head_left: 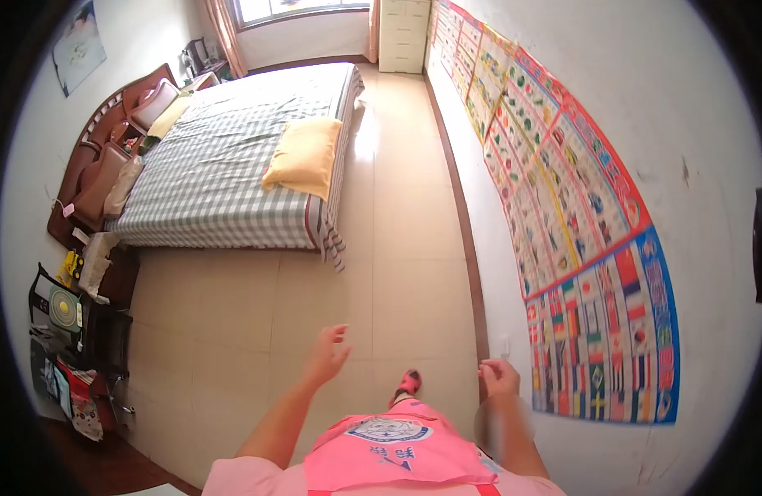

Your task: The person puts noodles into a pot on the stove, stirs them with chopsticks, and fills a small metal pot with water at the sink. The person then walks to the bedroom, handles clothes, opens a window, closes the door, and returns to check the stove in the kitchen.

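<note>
My left hand hangs in the air over the tiled floor, its fingers loosely bent and apart, holding nothing. Close to the right wall is my right hand, with loosely curled fingers and nothing visible in them. A blurred, see-through round patch shows beside my right forearm; I cannot tell what it is. I wear a pink apron with a printed badge. One foot in a red and black shoe is forward on the floor.
A bed with a checked cover stands ahead on the left, a yellow pillow on its near corner. Colourful charts line the right wall. A dark chair and cluttered items stand at left. A pale drawer cabinet is at the back.
</note>
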`<state>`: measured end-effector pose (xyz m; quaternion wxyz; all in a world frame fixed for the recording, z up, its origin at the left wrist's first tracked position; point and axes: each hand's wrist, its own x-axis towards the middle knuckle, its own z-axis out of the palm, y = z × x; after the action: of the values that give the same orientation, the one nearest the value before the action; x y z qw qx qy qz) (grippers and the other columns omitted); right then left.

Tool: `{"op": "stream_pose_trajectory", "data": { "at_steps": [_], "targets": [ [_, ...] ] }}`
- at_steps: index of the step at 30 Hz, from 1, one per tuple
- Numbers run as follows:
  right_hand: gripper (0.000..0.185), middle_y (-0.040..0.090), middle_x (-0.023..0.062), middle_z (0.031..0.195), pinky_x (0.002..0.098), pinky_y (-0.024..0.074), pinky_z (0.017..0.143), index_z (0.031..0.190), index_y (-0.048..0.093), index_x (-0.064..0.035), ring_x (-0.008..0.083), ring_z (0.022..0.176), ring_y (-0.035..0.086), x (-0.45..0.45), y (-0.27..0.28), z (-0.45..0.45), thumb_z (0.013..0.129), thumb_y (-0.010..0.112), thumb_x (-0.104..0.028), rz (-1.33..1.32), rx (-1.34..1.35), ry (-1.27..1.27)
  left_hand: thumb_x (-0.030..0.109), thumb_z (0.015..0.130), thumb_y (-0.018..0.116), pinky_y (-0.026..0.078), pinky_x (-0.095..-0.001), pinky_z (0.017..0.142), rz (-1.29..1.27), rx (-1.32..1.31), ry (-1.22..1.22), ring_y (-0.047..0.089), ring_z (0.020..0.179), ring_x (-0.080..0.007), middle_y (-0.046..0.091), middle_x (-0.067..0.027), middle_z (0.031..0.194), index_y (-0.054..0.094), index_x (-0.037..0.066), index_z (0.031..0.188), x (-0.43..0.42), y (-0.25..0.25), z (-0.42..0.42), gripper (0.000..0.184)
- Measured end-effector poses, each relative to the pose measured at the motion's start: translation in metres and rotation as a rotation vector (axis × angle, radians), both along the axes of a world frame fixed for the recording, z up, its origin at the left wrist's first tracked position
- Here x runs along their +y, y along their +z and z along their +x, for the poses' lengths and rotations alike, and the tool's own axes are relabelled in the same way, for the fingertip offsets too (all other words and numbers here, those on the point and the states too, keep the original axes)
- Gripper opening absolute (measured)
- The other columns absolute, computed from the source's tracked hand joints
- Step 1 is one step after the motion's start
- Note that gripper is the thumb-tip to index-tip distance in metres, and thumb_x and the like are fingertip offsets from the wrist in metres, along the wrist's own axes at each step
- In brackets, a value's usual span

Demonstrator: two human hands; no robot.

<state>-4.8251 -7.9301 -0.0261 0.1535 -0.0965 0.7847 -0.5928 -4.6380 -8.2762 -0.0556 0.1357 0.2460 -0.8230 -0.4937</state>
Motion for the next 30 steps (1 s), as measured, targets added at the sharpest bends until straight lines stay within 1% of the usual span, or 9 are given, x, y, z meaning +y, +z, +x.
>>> {"op": "stream_pose_trajectory", "data": {
  "at_steps": [3, 5, 9, 11, 17, 20, 22, 25, 30],
  "targets": [
    [0.009, 0.065, 0.0081, 0.082, 0.0251, 0.0515, 0.07, 0.091, 0.063, 0.0029, 0.0131, 0.075, 0.064, -0.089, 0.026, -0.099, 0.086, 0.06, -0.003, 0.083, 0.073, 0.184, 0.015, 0.083, 0.064, 0.049, -0.0346, 0.08, -0.053, -0.041, 0.087, 0.06, 0.096, -0.0233, 0.056, -0.0122, 0.113, 0.05, 0.006, 0.123, -0.059, 0.026, -0.06, 0.043],
    [0.01, 0.064, 0.0094, 0.082, 0.0253, 0.051, 0.068, 0.092, 0.063, 0.0025, 0.0142, 0.075, 0.063, -0.15, 0.05, -0.165, 0.085, 0.062, -0.004, -0.019, 0.127, 0.324, 0.014, 0.083, 0.064, 0.049, -0.0345, 0.079, -0.021, -0.043, 0.143, 0.06, 0.096, -0.0232, 0.056, -0.0121, 0.112, 0.05, 0.006, 0.122, -0.083, 0.04, -0.102, 0.043],
    [0.011, 0.063, 0.0096, 0.082, 0.0255, 0.0497, 0.066, 0.094, 0.063, 0.0002, 0.0147, 0.074, 0.062, -0.253, 0.048, -0.276, 0.085, 0.063, -0.004, -0.085, 0.174, 0.454, 0.013, 0.083, 0.063, 0.049, -0.0351, 0.08, -0.006, -0.105, 0.212, 0.06, 0.096, -0.023, 0.057, -0.0128, 0.111, 0.05, 0.004, 0.122, -0.144, 0.043, -0.187, 0.042],
    [0.01, 0.063, 0.007, 0.086, 0.0251, 0.0511, 0.074, 0.097, 0.06, 0.0037, 0.0132, 0.081, 0.063, -0.304, 0.042, -0.327, 0.089, 0.056, -0.001, -0.053, 0.19, 0.536, 0.013, 0.083, 0.063, 0.049, -0.0353, 0.081, -0.005, -0.125, 0.22, 0.06, 0.096, -0.0229, 0.057, -0.013, 0.111, 0.05, 0.004, 0.122, -0.19, 0.034, -0.234, 0.042],
    [0.011, 0.063, 0.0075, 0.087, 0.025, 0.0506, 0.076, 0.098, 0.061, 0.0035, 0.0133, 0.081, 0.063, -0.429, 0.03, -0.497, 0.089, 0.057, -0.001, -0.035, 0.105, 0.423, 0.011, 0.083, 0.064, 0.049, -0.0351, 0.082, 0.02, 0.034, 0.167, 0.061, 0.095, -0.0238, 0.057, -0.014, 0.11, 0.051, 0.003, 0.122, -0.369, 0.01, -0.436, 0.042],
    [0.011, 0.064, 0.0079, 0.088, 0.0251, 0.0505, 0.076, 0.098, 0.061, 0.0028, 0.0131, 0.081, 0.063, -0.479, 0.044, -0.581, 0.088, 0.058, -0.002, -0.001, 0.161, 0.331, 0.012, 0.084, 0.064, 0.049, -0.0347, 0.082, 0.065, 0.044, 0.117, 0.061, 0.095, -0.0241, 0.057, -0.0148, 0.11, 0.051, 0.002, 0.122, -0.432, 0.034, -0.552, 0.041],
    [0.011, 0.065, 0.0074, 0.087, 0.0259, 0.0511, 0.075, 0.097, 0.061, 0.0026, 0.0134, 0.079, 0.064, -0.51, 0.052, -0.636, 0.088, 0.058, -0.003, -0.023, 0.134, 0.253, 0.013, 0.085, 0.063, 0.049, -0.0349, 0.081, 0.013, 0.07, -0.013, 0.061, 0.096, -0.0245, 0.057, -0.0156, 0.11, 0.051, 0.002, 0.121, -0.467, 0.056, -0.636, 0.04],
    [0.009, 0.064, 0.0069, 0.083, 0.0236, 0.0503, 0.069, 0.093, 0.062, 0.0018, 0.0115, 0.076, 0.063, -0.559, 0.051, -0.722, 0.087, 0.059, -0.003, -0.002, 0.146, 0.183, 0.014, 0.086, 0.063, 0.05, -0.0348, 0.079, 0.0, 0.071, -0.101, 0.061, 0.096, -0.0246, 0.057, -0.0158, 0.111, 0.051, 0.001, 0.121, -0.515, 0.075, -0.749, 0.039],
    [0.01, 0.064, 0.0064, 0.081, 0.0237, 0.0495, 0.068, 0.094, 0.062, 0.0015, 0.01, 0.074, 0.062, -0.645, 0.019, -0.909, 0.087, 0.059, -0.004, 0.01, 0.155, 0.167, 0.015, 0.087, 0.062, 0.05, -0.0327, 0.08, -0.018, 0.11, -0.081, 0.061, 0.097, -0.0241, 0.058, -0.0163, 0.11, 0.05, 0.0, 0.122, -0.608, 0.034, -0.91, 0.04]
  ]
}}
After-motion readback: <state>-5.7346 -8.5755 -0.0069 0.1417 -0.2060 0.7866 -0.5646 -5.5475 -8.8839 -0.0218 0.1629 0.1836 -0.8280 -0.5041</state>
